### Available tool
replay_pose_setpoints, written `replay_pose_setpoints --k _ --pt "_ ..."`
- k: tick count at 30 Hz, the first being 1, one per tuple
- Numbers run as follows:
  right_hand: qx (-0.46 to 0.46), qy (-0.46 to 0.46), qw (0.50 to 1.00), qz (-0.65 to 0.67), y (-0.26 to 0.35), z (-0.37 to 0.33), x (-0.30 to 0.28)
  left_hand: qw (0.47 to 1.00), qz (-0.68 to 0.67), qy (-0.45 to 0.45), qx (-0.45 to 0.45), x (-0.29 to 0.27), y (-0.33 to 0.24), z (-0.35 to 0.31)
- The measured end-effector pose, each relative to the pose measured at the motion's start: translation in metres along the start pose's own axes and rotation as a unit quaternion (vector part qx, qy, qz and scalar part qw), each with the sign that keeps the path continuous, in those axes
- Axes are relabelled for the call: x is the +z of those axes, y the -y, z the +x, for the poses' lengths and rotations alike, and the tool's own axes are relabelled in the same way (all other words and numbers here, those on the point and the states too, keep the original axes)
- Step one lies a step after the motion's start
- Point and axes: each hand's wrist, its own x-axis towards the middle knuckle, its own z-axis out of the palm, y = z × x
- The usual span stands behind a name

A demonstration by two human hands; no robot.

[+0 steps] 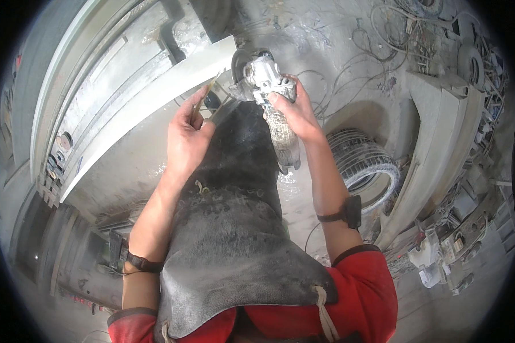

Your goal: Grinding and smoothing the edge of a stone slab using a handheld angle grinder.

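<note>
My right hand (298,112) is wrapped round the body of a dust-whitened angle grinder (265,77). Its disc and guard (241,67) are at the end of a long pale slab (154,94); I cannot tell whether the disc touches it. To the left of the grinder, my left hand (190,137) pinches a thin yellowish stick (212,83), perhaps a brush or pencil, whose tip points up toward the slab's edge. Below both hands hangs my dark, dusty apron (229,246).
A tyre (383,171) lies on the floor beside my right forearm. Past it stands a long grey block (440,137). Loose cables (349,68) trail across the dusty floor at the upper right. Small round parts (57,160) rest on the left ledge.
</note>
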Motion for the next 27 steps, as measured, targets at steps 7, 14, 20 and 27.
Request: replay_pose_setpoints --k 7,14,20,27 --pt "-0.035 -0.029 0.998 -0.036 -0.032 -0.003 -0.014 1.000 0.004 0.013 -0.006 -0.003 0.003 0.000" --pt "-0.024 0.040 0.999 0.015 -0.003 0.009 -0.012 1.000 -0.007 0.007 -0.022 -0.005 0.003 0.000" --pt "0.062 0.100 0.983 0.141 -0.017 0.026 -0.041 1.000 -0.030 0.004 -0.008 -0.004 0.002 0.000" --pt "0.078 0.112 0.986 0.098 -0.011 0.032 -0.034 0.999 -0.039 0.001 -0.021 -0.005 0.000 0.001"
